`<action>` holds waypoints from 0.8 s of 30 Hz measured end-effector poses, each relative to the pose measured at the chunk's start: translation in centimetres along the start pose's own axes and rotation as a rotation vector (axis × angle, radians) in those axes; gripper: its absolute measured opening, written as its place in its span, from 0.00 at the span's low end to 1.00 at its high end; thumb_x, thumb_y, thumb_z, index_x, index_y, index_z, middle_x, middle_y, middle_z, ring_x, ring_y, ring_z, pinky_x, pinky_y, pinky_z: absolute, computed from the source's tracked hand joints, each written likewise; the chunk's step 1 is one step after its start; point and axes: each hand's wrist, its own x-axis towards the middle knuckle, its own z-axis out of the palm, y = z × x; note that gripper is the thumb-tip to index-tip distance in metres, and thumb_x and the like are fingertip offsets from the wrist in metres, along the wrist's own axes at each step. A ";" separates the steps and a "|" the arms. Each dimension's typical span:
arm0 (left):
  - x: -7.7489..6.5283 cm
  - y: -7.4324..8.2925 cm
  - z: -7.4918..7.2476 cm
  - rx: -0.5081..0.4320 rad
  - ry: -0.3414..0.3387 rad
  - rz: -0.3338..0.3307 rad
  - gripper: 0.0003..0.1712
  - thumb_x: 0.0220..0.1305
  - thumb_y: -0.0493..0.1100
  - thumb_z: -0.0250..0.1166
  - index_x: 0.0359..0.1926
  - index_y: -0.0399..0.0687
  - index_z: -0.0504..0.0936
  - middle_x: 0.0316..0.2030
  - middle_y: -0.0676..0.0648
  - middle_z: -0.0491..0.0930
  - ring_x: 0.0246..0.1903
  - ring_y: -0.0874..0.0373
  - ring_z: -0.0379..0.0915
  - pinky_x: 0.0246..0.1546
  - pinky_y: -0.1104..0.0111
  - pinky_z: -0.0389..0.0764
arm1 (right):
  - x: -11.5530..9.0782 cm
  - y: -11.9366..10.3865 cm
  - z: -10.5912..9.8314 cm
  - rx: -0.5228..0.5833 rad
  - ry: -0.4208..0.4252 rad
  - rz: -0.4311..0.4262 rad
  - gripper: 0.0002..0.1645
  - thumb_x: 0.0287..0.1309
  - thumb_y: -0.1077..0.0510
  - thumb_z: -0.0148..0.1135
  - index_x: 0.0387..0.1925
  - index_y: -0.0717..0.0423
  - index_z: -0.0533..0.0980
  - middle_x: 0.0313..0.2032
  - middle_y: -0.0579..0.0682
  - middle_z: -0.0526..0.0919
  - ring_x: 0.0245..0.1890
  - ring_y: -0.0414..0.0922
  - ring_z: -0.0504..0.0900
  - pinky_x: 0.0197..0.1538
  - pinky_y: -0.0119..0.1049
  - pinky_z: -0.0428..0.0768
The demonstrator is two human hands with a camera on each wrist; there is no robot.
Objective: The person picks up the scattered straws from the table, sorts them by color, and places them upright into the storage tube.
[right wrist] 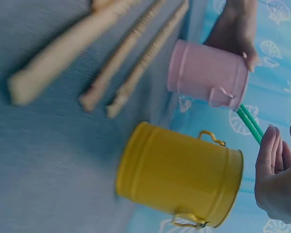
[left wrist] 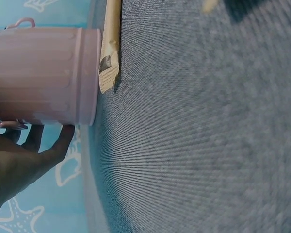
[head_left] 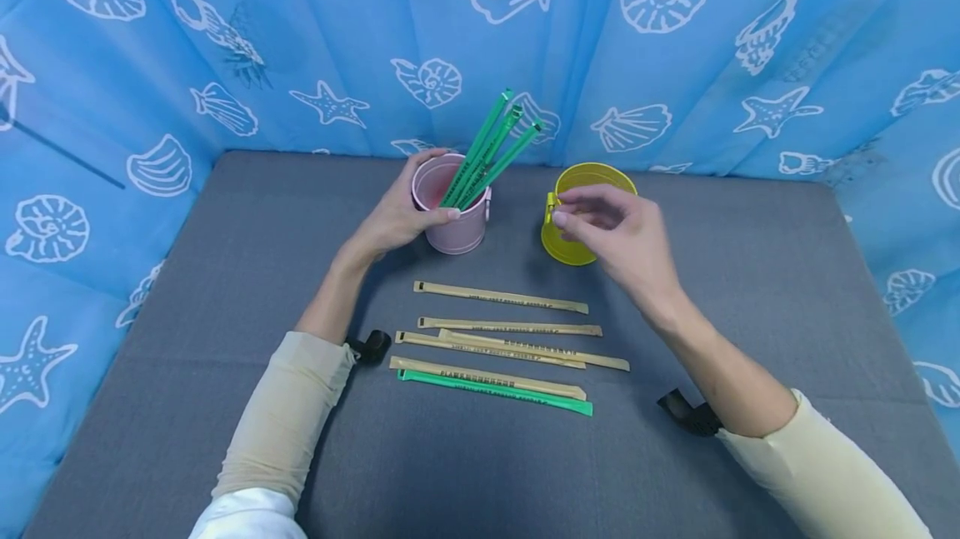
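Observation:
My left hand (head_left: pixel 393 212) grips the small pink bucket (head_left: pixel 456 237) at its left side, thumb at the rim and fingers round the outside. Three green wrapped straws (head_left: pixel 491 147) stand in that bucket, leaning right. Over the near rim of the yellow bucket (head_left: pixel 562 252) hovers my right hand (head_left: pixel 630 239), fingers bent a little and holding nothing. In the right wrist view the hand (right wrist: pixel 279 187) is apart from the yellow bucket (right wrist: pixel 177 170). How the yellow bucket looks inside is partly hidden by the hand.
Several tan wrapped straws (head_left: pixel 502 298) lie crosswise on the grey cloth (head_left: pixel 480 472) in front of the buckets, two of them overlapping. A green wrapped straw (head_left: pixel 525 397) lies nearest to me, against a tan one. A blue shell-patterned curtain (head_left: pixel 337 39) hangs behind.

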 end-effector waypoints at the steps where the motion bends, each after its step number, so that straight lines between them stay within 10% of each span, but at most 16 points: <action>1: 0.0 0.0 0.0 0.001 -0.002 0.001 0.51 0.57 0.36 0.71 0.75 0.41 0.51 0.68 0.36 0.62 0.66 0.42 0.61 0.65 0.49 0.65 | -0.4 0.2 0.0 -0.011 0.000 0.001 0.19 0.61 0.54 0.69 0.49 0.62 0.81 0.40 0.52 0.86 0.40 0.44 0.85 0.46 0.31 0.82; 12: 0.1 0.0 0.0 0.001 -0.003 0.006 0.51 0.57 0.34 0.71 0.75 0.41 0.51 0.68 0.36 0.62 0.67 0.42 0.60 0.66 0.49 0.64 | -4.2 2.0 -0.6 -0.007 -0.026 0.009 0.16 0.61 0.61 0.68 0.48 0.64 0.81 0.40 0.54 0.86 0.39 0.43 0.84 0.43 0.28 0.82; 24: 1.2 -3.3 -0.3 -0.001 0.018 0.026 0.51 0.57 0.37 0.73 0.75 0.51 0.52 0.68 0.43 0.63 0.65 0.49 0.62 0.65 0.52 0.66 | -8.3 4.5 -0.2 -0.090 -0.091 -0.019 0.13 0.59 0.64 0.69 0.46 0.57 0.82 0.38 0.46 0.86 0.36 0.41 0.82 0.39 0.28 0.80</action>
